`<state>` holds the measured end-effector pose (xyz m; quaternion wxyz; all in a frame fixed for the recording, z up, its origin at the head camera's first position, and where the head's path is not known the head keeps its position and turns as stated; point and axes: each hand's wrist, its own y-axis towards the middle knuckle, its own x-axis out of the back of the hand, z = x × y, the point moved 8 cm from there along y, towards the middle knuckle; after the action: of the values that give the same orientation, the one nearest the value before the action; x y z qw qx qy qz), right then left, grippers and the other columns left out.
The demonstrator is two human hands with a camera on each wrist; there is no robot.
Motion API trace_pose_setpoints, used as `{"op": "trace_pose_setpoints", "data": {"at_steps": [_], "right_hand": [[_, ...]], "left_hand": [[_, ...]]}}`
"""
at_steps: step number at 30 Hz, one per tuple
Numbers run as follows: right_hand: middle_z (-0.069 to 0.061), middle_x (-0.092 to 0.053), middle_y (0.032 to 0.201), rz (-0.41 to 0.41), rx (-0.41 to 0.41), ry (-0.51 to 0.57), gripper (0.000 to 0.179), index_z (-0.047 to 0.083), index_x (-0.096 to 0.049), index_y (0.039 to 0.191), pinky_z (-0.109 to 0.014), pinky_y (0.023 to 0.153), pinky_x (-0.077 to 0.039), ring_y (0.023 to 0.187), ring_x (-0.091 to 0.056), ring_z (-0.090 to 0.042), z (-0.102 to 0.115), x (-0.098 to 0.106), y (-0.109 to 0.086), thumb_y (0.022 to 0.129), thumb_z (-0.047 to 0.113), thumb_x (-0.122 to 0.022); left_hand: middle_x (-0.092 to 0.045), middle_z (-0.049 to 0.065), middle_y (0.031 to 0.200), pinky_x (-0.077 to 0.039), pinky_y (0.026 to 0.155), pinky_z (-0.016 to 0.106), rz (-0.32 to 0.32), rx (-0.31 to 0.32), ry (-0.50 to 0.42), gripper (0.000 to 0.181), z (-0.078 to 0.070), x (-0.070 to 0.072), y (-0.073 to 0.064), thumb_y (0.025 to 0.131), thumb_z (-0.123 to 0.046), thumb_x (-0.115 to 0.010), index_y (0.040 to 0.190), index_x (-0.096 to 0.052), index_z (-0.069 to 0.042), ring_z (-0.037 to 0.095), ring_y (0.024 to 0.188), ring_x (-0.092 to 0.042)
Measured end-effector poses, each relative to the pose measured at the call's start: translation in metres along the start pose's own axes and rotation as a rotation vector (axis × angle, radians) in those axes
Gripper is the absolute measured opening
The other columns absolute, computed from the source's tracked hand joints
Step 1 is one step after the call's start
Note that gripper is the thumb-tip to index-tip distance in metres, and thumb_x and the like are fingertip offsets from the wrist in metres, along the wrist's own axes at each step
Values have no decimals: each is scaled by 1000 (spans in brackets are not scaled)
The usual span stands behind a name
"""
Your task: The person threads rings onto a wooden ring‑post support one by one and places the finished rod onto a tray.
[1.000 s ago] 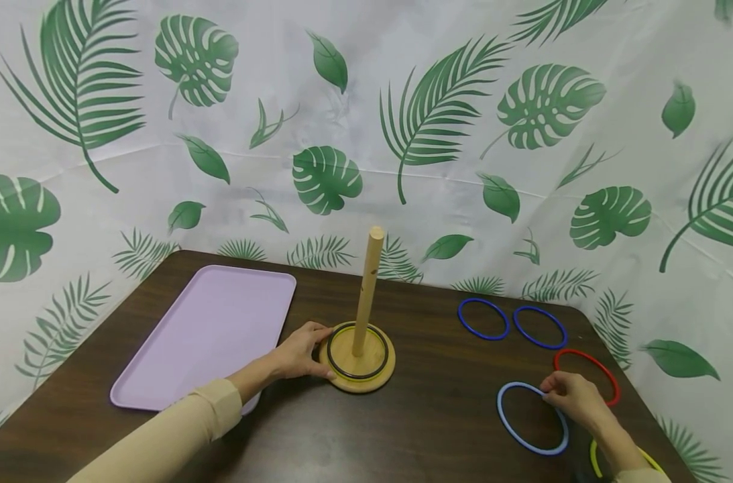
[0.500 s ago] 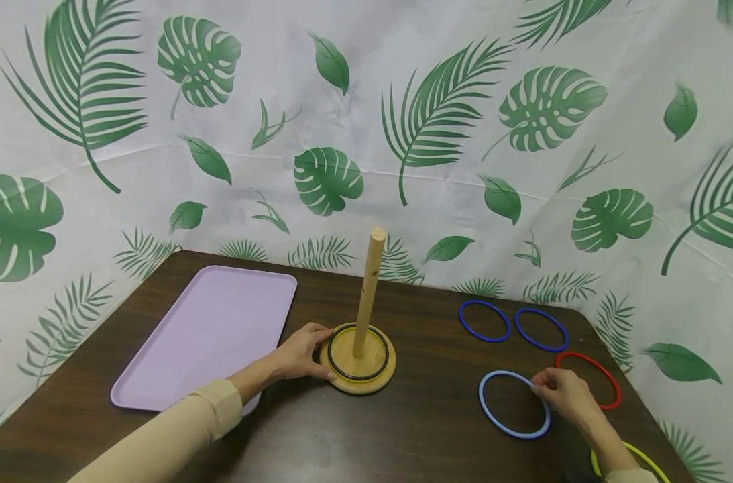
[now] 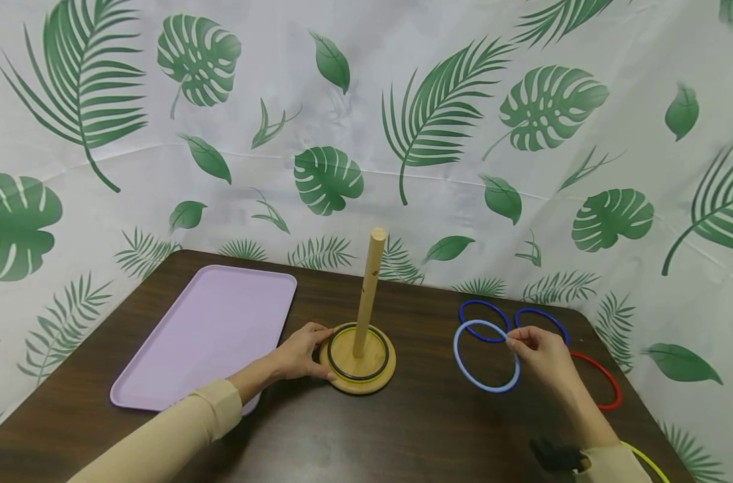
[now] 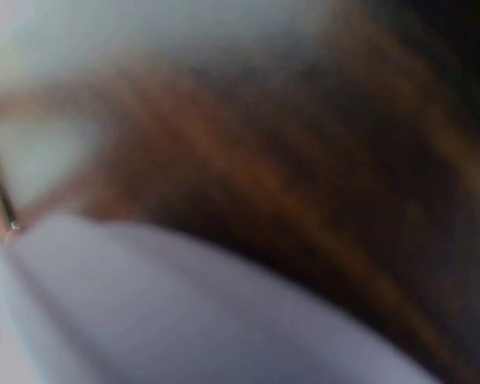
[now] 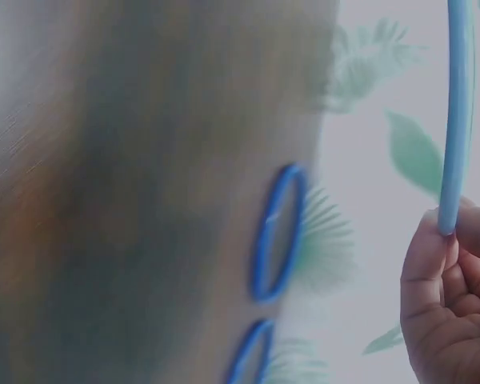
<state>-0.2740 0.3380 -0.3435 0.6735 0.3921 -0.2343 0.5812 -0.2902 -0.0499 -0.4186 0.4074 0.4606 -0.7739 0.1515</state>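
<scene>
A wooden peg stand (image 3: 369, 295) rises upright from its round base near the table's middle. My left hand (image 3: 302, 352) grips the left edge of that base between thumb and fingers. Around the foot of the peg lies a black ring (image 3: 358, 378), with a yellow ring showing just beneath it. To the right, my right hand (image 3: 544, 359) pinches a light blue ring (image 3: 493, 389) by its right side, lifted off the table. The right wrist view shows thumb and fingers on the light blue ring (image 5: 458, 104). Only blur and a pale sleeve (image 4: 184, 312) fill most of the left wrist view.
A lilac tray (image 3: 215, 329) lies left of the stand. At the back right are two dark blue rings, one ring (image 3: 462, 320) partly behind the light blue one. A red ring (image 3: 615, 386) and a yellow ring (image 3: 646, 460) lie along the table's right edge. A leaf-patterned cloth (image 3: 251, 221) hangs behind.
My right hand has raised the light blue ring from the table and carried it left and away from me, toward the stand. My left hand has stayed on the base.
</scene>
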Motion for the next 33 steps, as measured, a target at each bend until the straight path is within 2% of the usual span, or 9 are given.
{"op": "trace_pose_setpoints", "data": {"at_steps": [6,12,15,21,26,29,33], "right_hand": [[-7,-66,77,-40,57,105,21,-5,-65,96,-17,56,-45,63,-55,0,40,7,16,90,15,-64],[10,-60,72,-27,27,331,28,-7,-61,102,-18,58,-48,65,-56,-3,78,10,29,92,19,-61],[11,-59,74,-24,13,413,27,-4,-60,102,-17,63,-49,68,-56,-2,95,11,34,92,21,-61],[8,-60,76,-11,34,505,25,-1,-59,100,-15,67,-50,71,-58,-3,129,15,41,92,22,-61],[8,-61,74,-11,109,591,19,-1,-60,97,-16,65,-51,68,-59,-5,157,18,50,91,16,-62],[7,-61,73,-3,147,610,15,0,-61,95,-17,65,-52,67,-60,-6,173,17,54,90,15,-63],[8,-61,72,-5,162,597,21,-5,-62,99,-18,66,-52,66,-59,-6,189,11,59,90,14,-62]], "left_hand": [[-50,23,124,-42,95,46,0,5,-6,86,0,0,0,66,-27,-85,132,-46,11,34,114,-50],[-50,23,123,-42,94,46,-4,-1,-15,86,-1,1,-1,66,-27,-86,132,-47,11,35,114,-50],[-50,23,123,-42,94,46,-1,0,-20,86,-2,1,-1,66,-27,-86,132,-46,11,35,113,-50],[-49,23,124,-41,96,46,1,14,-34,86,-1,1,-1,66,-27,-85,133,-46,11,34,114,-49],[-49,24,124,-42,95,47,3,10,-28,87,0,1,-1,66,-27,-85,133,-45,11,35,114,-49],[-48,23,125,-41,96,47,5,16,-44,87,0,1,-1,66,-27,-85,133,-45,10,35,115,-49],[-49,24,124,-42,95,46,6,3,-37,87,-1,1,-1,67,-27,-85,133,-45,11,35,114,-49]]}}
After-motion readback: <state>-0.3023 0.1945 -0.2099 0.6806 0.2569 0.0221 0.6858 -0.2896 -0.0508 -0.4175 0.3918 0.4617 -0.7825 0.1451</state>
